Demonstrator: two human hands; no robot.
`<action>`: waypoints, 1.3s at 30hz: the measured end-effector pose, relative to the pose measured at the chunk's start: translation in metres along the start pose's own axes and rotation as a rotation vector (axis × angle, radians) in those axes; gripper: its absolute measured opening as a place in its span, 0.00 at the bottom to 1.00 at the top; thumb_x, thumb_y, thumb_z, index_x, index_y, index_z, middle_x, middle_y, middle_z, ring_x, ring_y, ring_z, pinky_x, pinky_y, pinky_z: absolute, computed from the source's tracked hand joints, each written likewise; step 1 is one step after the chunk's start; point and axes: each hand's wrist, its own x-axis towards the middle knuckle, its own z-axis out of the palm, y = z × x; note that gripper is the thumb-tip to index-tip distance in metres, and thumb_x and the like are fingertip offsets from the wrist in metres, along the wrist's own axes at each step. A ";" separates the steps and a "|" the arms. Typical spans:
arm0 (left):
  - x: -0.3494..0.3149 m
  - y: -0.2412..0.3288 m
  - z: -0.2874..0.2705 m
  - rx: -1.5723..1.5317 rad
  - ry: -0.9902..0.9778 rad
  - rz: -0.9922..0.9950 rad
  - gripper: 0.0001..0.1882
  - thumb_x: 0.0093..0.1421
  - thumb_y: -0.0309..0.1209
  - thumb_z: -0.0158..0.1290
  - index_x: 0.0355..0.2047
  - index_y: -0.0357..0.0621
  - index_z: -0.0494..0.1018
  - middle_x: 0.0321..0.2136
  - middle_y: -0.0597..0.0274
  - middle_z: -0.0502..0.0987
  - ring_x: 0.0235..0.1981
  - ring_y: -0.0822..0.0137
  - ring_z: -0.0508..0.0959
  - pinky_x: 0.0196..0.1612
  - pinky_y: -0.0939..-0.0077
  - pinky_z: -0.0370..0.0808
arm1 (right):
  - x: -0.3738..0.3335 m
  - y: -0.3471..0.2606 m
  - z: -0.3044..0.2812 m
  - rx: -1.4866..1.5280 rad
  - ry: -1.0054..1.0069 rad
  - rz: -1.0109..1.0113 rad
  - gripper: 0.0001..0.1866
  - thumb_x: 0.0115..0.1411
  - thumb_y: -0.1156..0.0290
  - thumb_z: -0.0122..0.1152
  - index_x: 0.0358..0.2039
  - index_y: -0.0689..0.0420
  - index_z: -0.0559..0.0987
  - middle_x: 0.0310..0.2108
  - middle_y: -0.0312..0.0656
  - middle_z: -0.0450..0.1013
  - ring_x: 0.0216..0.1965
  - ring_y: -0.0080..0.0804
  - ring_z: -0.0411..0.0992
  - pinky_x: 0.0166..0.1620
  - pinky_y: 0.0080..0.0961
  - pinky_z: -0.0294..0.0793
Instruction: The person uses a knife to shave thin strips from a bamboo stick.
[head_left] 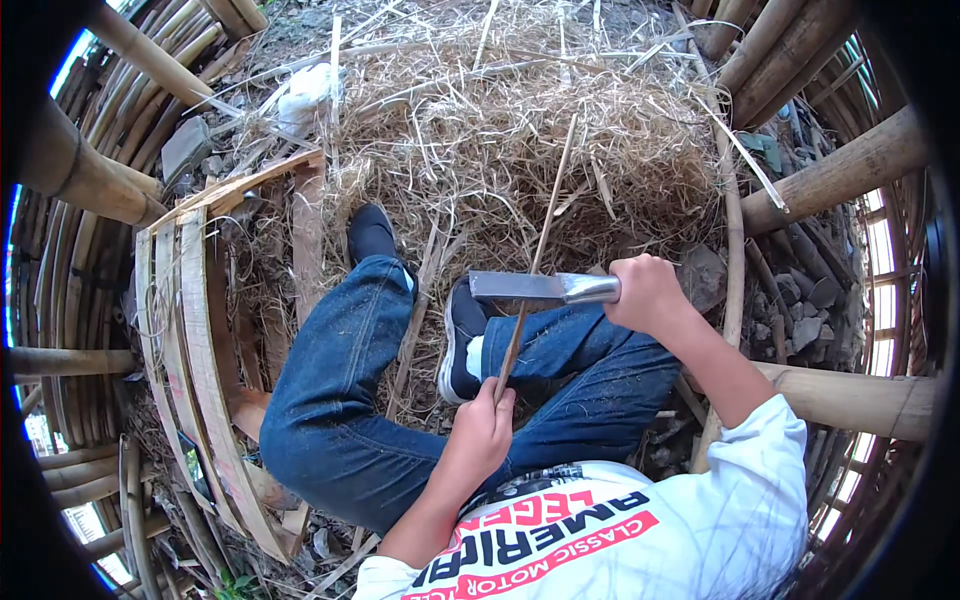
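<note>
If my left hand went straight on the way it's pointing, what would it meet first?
Likely the metal blade crossing the stick your left hand grips, though depth is unclear.

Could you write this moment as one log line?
left hand: holding bamboo strip | right hand: holding metal-handled knife | blade: across strip, contact unclear | beyond feet: shavings pile

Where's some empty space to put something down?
No wide bare spot shows. Between the legs is a narrow gap, though a plank lies in it. Between the left hand and right hand there seems open air, near the knife. Crowded: shavings ahead, stones right, wooden frame left.
</note>
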 end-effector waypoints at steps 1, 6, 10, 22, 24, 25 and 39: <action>0.000 0.001 0.000 0.015 0.011 0.012 0.12 0.68 0.32 0.43 0.36 0.33 0.67 0.17 0.42 0.67 0.19 0.45 0.71 0.25 0.60 0.65 | 0.002 0.000 0.001 0.002 -0.003 -0.003 0.10 0.41 0.63 0.63 0.21 0.56 0.80 0.22 0.51 0.76 0.29 0.50 0.77 0.36 0.42 0.78; 0.000 -0.002 0.002 0.067 0.027 -0.006 0.12 0.68 0.32 0.43 0.36 0.33 0.67 0.18 0.37 0.69 0.25 0.35 0.73 0.25 0.54 0.66 | 0.014 0.006 0.006 -0.077 0.005 0.007 0.10 0.40 0.64 0.64 0.22 0.57 0.80 0.23 0.51 0.76 0.29 0.50 0.78 0.36 0.42 0.78; 0.000 -0.007 0.002 0.081 0.028 0.002 0.11 0.68 0.32 0.43 0.37 0.34 0.66 0.17 0.38 0.68 0.23 0.36 0.73 0.24 0.54 0.66 | 0.023 0.011 0.017 -0.071 0.062 -0.011 0.11 0.38 0.64 0.64 0.21 0.56 0.78 0.23 0.50 0.76 0.30 0.50 0.77 0.37 0.43 0.77; -0.011 -0.002 0.002 0.045 -0.004 -0.032 0.11 0.67 0.32 0.43 0.35 0.35 0.65 0.18 0.37 0.69 0.26 0.34 0.73 0.26 0.54 0.67 | 0.063 0.062 0.022 -0.170 0.227 0.387 0.11 0.43 0.64 0.63 0.27 0.56 0.80 0.26 0.52 0.77 0.33 0.51 0.78 0.38 0.42 0.78; -0.017 0.001 0.005 0.006 -0.136 -0.070 0.10 0.66 0.32 0.44 0.35 0.36 0.64 0.21 0.35 0.71 0.30 0.34 0.74 0.28 0.54 0.68 | 0.059 0.113 -0.025 0.025 0.249 0.520 0.15 0.51 0.63 0.58 0.33 0.61 0.81 0.31 0.57 0.78 0.36 0.51 0.78 0.41 0.44 0.77; -0.016 0.005 0.004 -0.009 -0.130 0.009 0.08 0.66 0.30 0.44 0.36 0.36 0.64 0.21 0.31 0.71 0.30 0.33 0.74 0.29 0.47 0.68 | 0.052 0.128 -0.040 0.019 0.234 0.540 0.15 0.52 0.63 0.58 0.32 0.61 0.82 0.30 0.56 0.78 0.36 0.52 0.78 0.40 0.43 0.77; 0.007 -0.009 0.005 -0.060 -0.031 -0.053 0.15 0.68 0.35 0.44 0.34 0.33 0.67 0.16 0.42 0.67 0.18 0.45 0.68 0.25 0.58 0.65 | 0.000 -0.003 0.007 0.101 0.045 -0.018 0.10 0.42 0.63 0.63 0.22 0.55 0.80 0.22 0.50 0.76 0.28 0.50 0.77 0.38 0.41 0.78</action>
